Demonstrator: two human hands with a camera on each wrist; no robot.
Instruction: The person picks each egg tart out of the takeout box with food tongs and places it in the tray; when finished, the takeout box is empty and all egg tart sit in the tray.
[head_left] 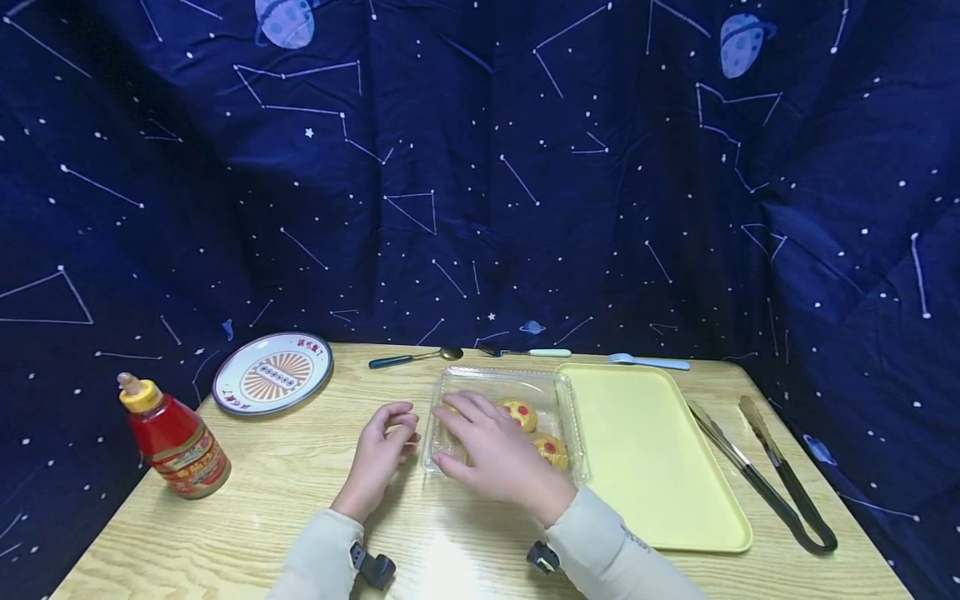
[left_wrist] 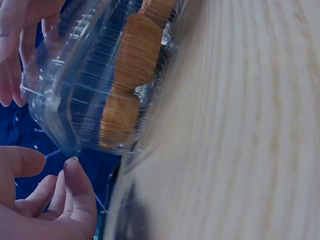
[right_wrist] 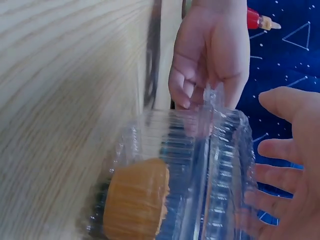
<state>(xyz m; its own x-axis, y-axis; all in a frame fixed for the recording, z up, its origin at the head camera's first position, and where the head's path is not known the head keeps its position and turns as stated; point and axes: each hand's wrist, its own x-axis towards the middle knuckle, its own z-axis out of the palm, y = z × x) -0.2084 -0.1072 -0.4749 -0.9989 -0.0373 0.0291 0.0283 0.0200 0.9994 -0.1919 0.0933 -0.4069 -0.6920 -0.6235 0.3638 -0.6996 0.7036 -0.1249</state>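
Observation:
A clear plastic clamshell box [head_left: 517,379] sits on the table and holds several round yellow buns with red dots, such as the bun [head_left: 551,450] at its near right; the bun sides look orange-brown [left_wrist: 137,50] in the left wrist view. My right hand [head_left: 498,454] lies over the top of the box, its fingers loosely spread and pointing left. At the box's left side is my left hand [head_left: 381,458], fingers bent with a gap between thumb and forefinger. In the left wrist view the forefinger's tip [left_wrist: 75,167] meets or nearly meets the box's corner.
A yellow tray [head_left: 652,467] adjoins the box on the right, with black-handled tongs [head_left: 772,483] beyond it. Along the back lie a spoon [head_left: 412,358], a fork [head_left: 532,352] and a blue utensil [head_left: 648,362]. At left stand a plate [head_left: 247,367] and a red squeeze bottle [head_left: 180,442].

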